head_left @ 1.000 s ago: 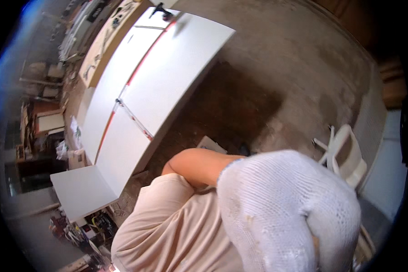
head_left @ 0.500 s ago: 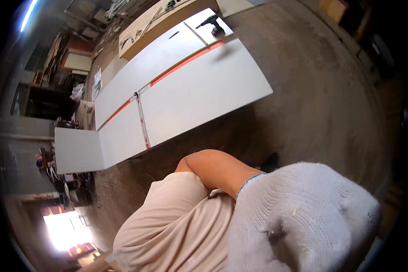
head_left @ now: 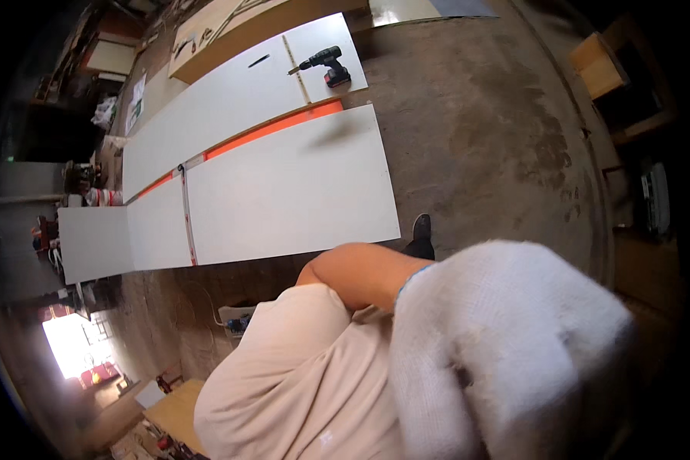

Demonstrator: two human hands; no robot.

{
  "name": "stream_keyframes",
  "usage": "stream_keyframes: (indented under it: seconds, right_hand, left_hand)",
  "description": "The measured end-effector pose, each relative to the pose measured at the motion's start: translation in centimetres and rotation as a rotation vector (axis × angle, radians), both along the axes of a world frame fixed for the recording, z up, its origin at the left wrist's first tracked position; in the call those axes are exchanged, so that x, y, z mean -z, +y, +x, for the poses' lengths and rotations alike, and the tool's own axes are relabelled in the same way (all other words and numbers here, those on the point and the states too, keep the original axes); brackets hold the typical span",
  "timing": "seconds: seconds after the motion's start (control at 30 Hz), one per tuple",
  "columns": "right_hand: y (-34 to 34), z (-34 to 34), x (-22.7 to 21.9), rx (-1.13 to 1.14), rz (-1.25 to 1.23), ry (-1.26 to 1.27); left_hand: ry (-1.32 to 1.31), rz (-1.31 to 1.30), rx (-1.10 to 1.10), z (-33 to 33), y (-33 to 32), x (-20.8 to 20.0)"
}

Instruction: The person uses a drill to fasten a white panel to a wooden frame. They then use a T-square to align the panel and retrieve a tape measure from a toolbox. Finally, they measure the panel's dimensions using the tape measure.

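Observation:
My left hand (head_left: 514, 330) wears a white knitted glove with a blue cuff edge and is raised very close to the view at the lower right. The arm is sharply bent, coming out of a beige sleeve. The glove's fingers curve down past the lower edge, so their tips and anything in them are hidden. My right hand does not show. Beyond the elbow lie two long white panels, a near one (head_left: 291, 192) and a far one (head_left: 215, 107), with an orange strip (head_left: 276, 130) between them. A black cordless drill (head_left: 331, 61) rests on the far panel.
A thin wooden strip (head_left: 297, 73) and a dark pen-like stick (head_left: 259, 60) lie on the far panel. A narrow bar (head_left: 188, 218) crosses the near one. Behind stands a wooden worktop (head_left: 238, 46). A dark shoe (head_left: 422, 226) is on the floor; a wooden box (head_left: 596, 67) stands right.
The whole view has turned, and the panels and drill now appear further left. A blue tool on the floor and the dark shoe have come into clearer sight. My left hand stays raised close by.

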State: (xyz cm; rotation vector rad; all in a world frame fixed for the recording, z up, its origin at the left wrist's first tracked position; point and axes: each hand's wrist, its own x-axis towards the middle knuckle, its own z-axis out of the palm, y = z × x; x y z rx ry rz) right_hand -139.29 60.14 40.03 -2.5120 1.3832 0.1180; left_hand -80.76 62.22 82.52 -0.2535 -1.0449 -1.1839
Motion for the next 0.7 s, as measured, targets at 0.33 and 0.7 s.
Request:
stream_keyframes:
  seconds: [0.33, 0.7]
  right_hand:
    - [-22.0, 13.5, 9.9, 0.214, 0.711, 0.253]
    - [-82.4, 40.9, 7.1, 0.954, 1.070, -0.625]
  left_hand:
    - [-0.174, 0.157, -0.270, 12.8, -30.6, 0.2]
    - [-1.008, 1.412, -1.088, 34.3, -53.6, 31.4]
